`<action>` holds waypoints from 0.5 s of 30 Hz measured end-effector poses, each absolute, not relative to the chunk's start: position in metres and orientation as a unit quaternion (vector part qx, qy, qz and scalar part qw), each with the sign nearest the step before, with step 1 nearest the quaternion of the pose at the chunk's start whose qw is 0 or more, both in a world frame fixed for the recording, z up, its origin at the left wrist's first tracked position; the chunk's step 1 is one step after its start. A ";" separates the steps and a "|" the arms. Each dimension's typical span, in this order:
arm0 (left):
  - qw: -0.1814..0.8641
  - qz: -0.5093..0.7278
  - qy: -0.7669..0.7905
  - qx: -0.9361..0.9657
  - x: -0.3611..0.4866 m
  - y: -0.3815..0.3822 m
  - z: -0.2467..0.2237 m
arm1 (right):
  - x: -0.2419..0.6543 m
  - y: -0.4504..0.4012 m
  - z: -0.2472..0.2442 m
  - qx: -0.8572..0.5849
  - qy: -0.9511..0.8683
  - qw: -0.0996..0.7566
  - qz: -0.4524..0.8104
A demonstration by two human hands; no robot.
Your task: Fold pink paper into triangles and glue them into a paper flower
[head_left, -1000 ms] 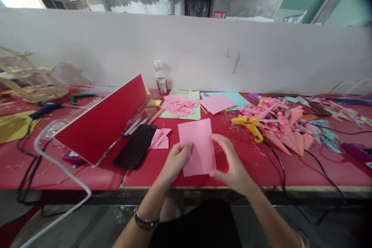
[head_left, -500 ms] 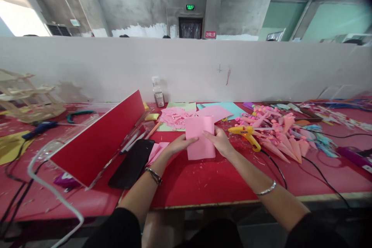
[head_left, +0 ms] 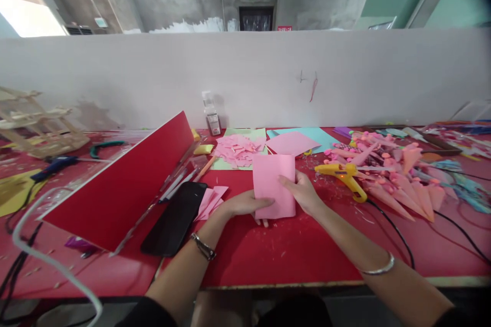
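Note:
A rectangular sheet of pink paper, with a curved crease near its right side, is held up over the red table between both hands. My left hand grips its lower left edge, thumb in front and fingertips showing below it. My right hand pinches its right edge, thumb on the front and the other fingers mostly hidden behind. Behind the sheet lies a heap of small pink paper pieces on a pale green sheet. Folded pink paper pieces rest beside my left forearm.
A black phone and a leaning red board stand left. To the right lie a yellow glue gun with a black cord and a pile of pink paper cones. A small bottle stands by the white partition.
My left hand has slid down to the sheet's lower left edge, its fingertips now showing underneath. My right hand still holds the right side. The camera view has tilted down and shifted slightly.

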State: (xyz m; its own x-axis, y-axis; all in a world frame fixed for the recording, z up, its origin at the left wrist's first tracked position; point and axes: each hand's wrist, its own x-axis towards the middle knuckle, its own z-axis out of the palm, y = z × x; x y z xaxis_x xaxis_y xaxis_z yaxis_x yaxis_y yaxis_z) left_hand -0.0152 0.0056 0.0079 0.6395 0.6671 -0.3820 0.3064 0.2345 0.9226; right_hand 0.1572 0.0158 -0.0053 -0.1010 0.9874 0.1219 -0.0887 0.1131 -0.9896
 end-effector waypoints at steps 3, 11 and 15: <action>0.683 0.132 0.399 0.597 -0.015 0.004 0.008 | 0.156 0.014 -0.006 -0.422 -0.546 0.520 0.503; 0.668 0.138 0.411 0.605 -0.015 -0.002 0.014 | 0.156 0.010 -0.005 -0.440 -0.536 0.504 0.515; 0.671 0.139 0.400 0.609 -0.016 -0.003 0.014 | 0.155 0.010 -0.004 -0.432 -0.524 0.500 0.538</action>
State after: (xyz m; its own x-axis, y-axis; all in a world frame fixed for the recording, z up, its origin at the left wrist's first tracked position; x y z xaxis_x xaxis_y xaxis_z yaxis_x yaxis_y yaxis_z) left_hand -0.0159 -0.0028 0.0138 0.6416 0.6734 -0.3671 0.2997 0.2205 0.9282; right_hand 0.1553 0.0095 -0.0042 -0.1278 0.9900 0.0591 -0.0846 0.0485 -0.9952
